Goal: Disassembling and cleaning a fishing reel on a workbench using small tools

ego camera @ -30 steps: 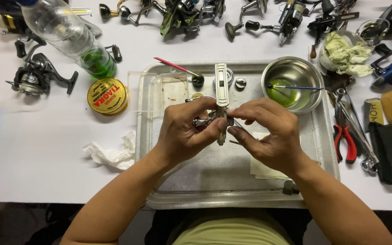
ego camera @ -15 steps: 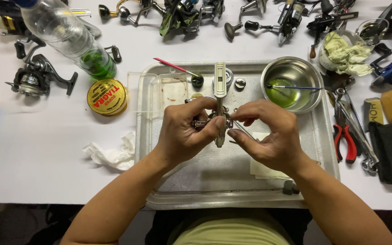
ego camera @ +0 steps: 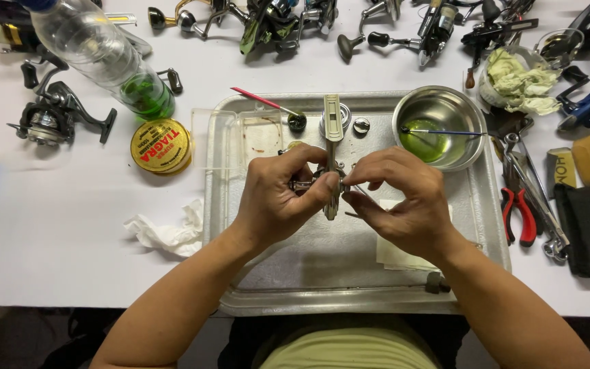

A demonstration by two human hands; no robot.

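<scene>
Both hands, left hand (ego camera: 278, 198) and right hand (ego camera: 404, 205), pinch a small metal reel part (ego camera: 330, 179) over the tray (ego camera: 377, 287), reel clearly apart, loose bits (ego camera: 361, 125) still lying unfitted.

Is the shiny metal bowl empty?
No, the metal bowl at the far right corner of the metal tray has a little green liquid in its bottom, with a thin stick lying across its rim.

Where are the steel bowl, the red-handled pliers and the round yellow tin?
steel bowl (ego camera: 460, 109), head view, on its bare inner wall at the right.
red-handled pliers (ego camera: 517, 215), head view, on the red handles.
round yellow tin (ego camera: 161, 146), head view, on the lid's middle.
</scene>
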